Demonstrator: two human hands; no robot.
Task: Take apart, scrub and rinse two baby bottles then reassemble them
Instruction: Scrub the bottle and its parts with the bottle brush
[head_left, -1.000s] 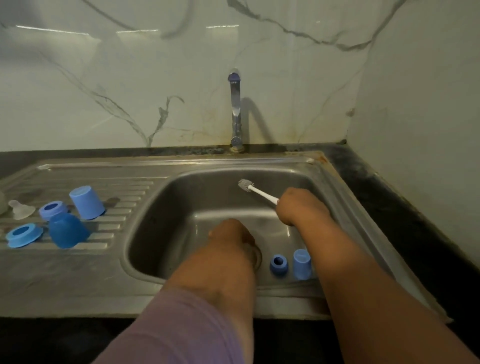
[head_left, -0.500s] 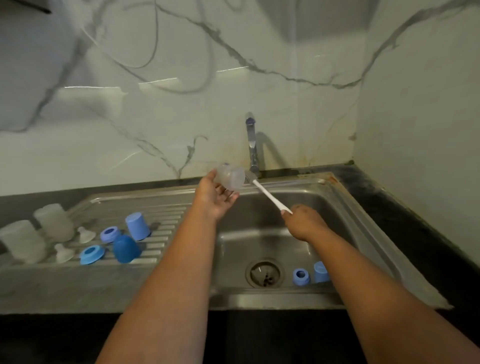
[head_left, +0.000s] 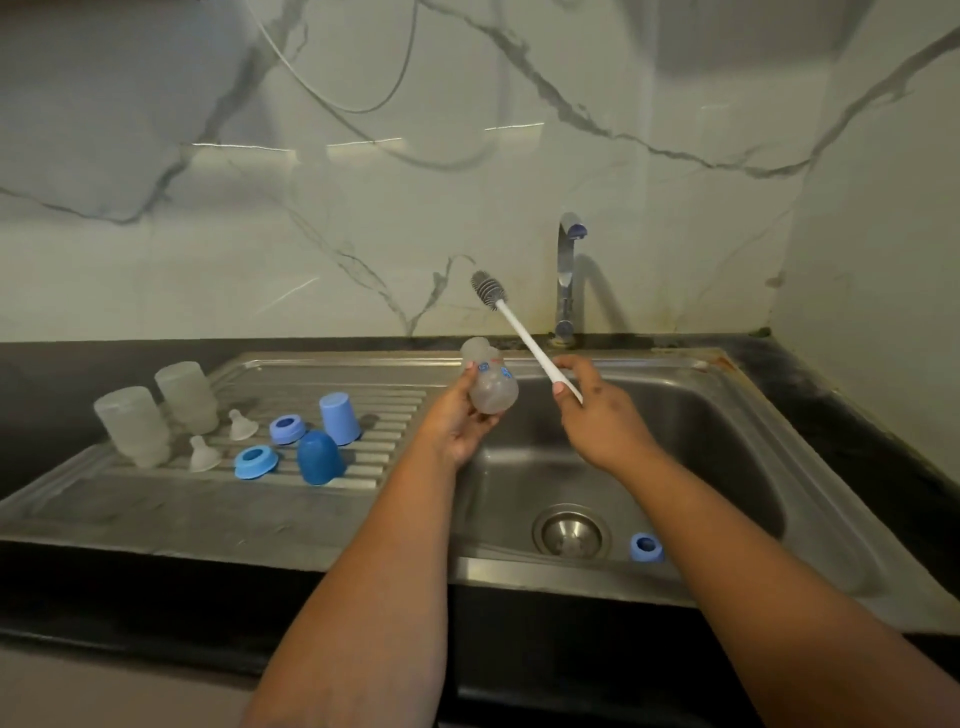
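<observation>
My left hand (head_left: 457, 426) holds a small clear baby bottle (head_left: 491, 384) above the sink's left rim, its mouth pointing up and away. My right hand (head_left: 597, 410) grips the white handle of a bottle brush (head_left: 519, 332); the grey bristle head points up toward the wall, outside the bottle. On the drainboard (head_left: 208, 499) stand two frosted bottle bodies (head_left: 161, 410), two clear nipples (head_left: 223, 441), two blue rings (head_left: 270, 444) and two blue caps (head_left: 327, 441). One blue ring (head_left: 645, 546) lies in the basin near the drain (head_left: 570, 531).
A chrome tap (head_left: 567, 280) stands behind the steel sink (head_left: 727, 467), with no water running. Marble wall panels close in at the back and right. A dark countertop (head_left: 831, 395) surrounds the sink.
My left hand lifted the clear bottle out of the basin up to rim height. The brush, whose head touched the bottle half a second ago, now points up and clear of it.
</observation>
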